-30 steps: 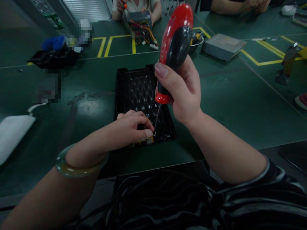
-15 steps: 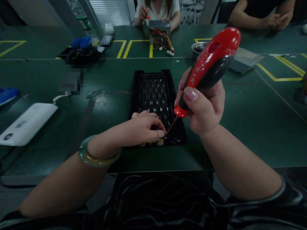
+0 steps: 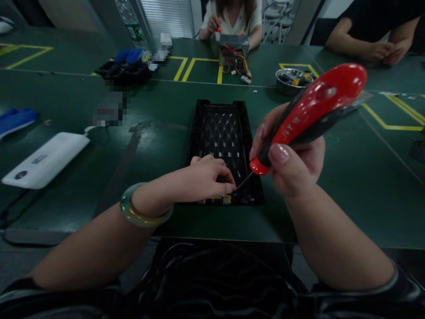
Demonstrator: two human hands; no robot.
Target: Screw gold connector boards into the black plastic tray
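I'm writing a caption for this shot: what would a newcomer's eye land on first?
Probably the big red-and-black screwdriver, slanting up from the right hand, its shaft aimed at the near end of the black tray. Next, perhaps, the pale green bangle on the left wrist.

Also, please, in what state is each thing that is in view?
Screwdriver: held in right hand, slanted, tip down
Black case: lying flat on the table
Circuit board: at the case's near end, partly covered by left hand
Metal bowl: upright, tools inside
White device: lying flat, cable attached
Black bin: upright, blue item on top
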